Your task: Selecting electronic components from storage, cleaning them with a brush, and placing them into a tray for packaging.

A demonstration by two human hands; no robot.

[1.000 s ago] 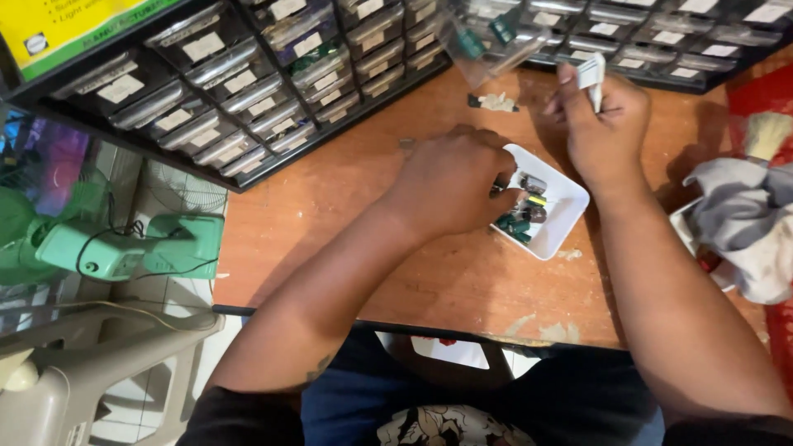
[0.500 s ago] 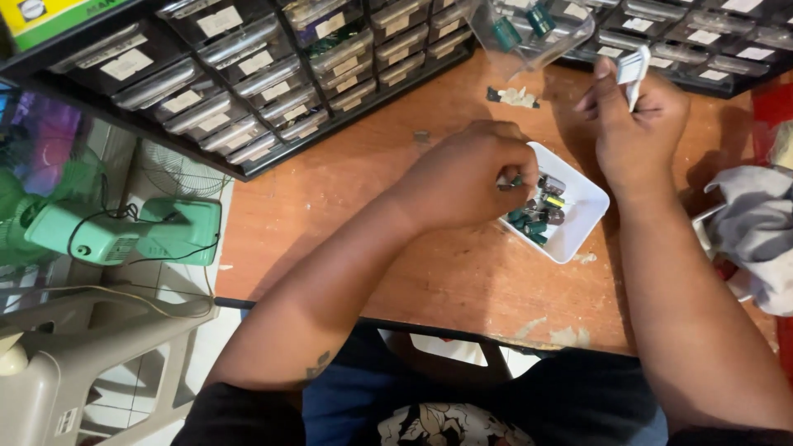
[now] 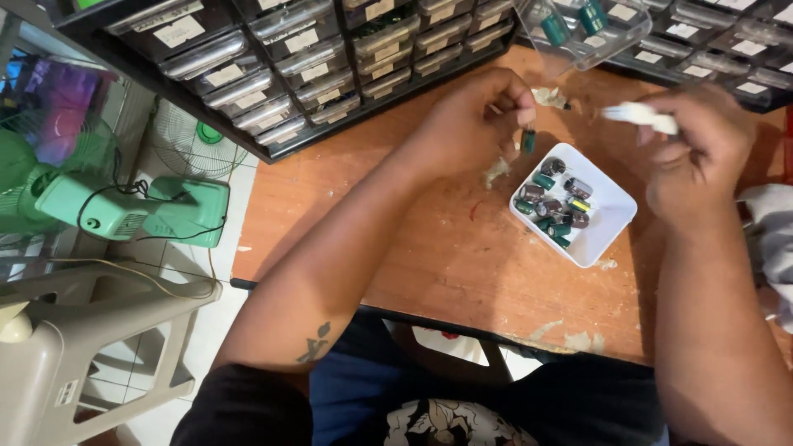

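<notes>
A green fan (image 3: 124,211) stands at far left beside the wooden table (image 3: 429,256). The left hand (image 3: 471,124) pinches a small green capacitor (image 3: 528,140) just above the white tray (image 3: 607,235) of capacitors. The right hand (image 3: 690,157) grips a white tool (image 3: 640,117), fingers closed around it.

Both arms are seen bare to above the elbow; no watch, rings or gloves are seen. A small dark tattoo (image 3: 314,344) (leafy shape, approx.) is borne on the left forearm nr the elbow. A black short-sleeved tee (image 3: 429,413) w/ a pale printed graphic is worn, over blue trousers (image 3: 355,380).
</notes>
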